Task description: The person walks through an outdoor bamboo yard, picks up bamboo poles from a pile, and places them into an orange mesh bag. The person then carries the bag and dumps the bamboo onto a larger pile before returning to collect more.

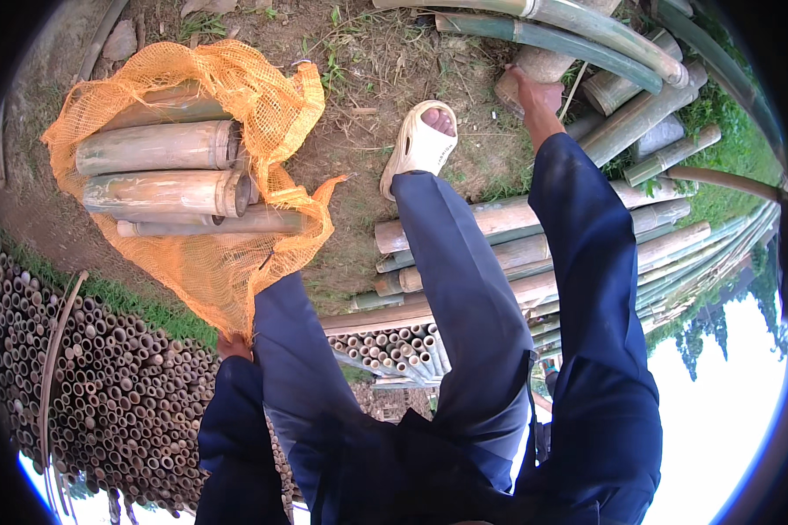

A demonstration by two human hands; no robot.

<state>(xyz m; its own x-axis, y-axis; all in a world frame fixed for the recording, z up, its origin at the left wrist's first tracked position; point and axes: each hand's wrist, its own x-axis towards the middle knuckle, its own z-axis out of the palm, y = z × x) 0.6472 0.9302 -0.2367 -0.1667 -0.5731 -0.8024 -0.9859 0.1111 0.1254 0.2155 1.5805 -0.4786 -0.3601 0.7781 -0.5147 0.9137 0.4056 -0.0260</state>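
An orange mesh bag (284, 118) lies spread on the ground at the left with its mouth open. Several short cut bamboo pieces (158, 146) rest in it side by side. My left hand (235, 346) is closed on the near edge of the bag, beside my left leg; its fingers are partly hidden. At the upper right, my stretched-out right hand (540, 94) grips the end of a short brown bamboo piece (510, 93), most of which the hand covers.
Long green bamboo poles (587, 44) and cut lengths (635, 131) lie at the far right. More poles (508, 254) are stacked under my right leg. Many bamboo ends form a large pile (105, 376) at the left. My white clog (420, 149) stands on the dirt.
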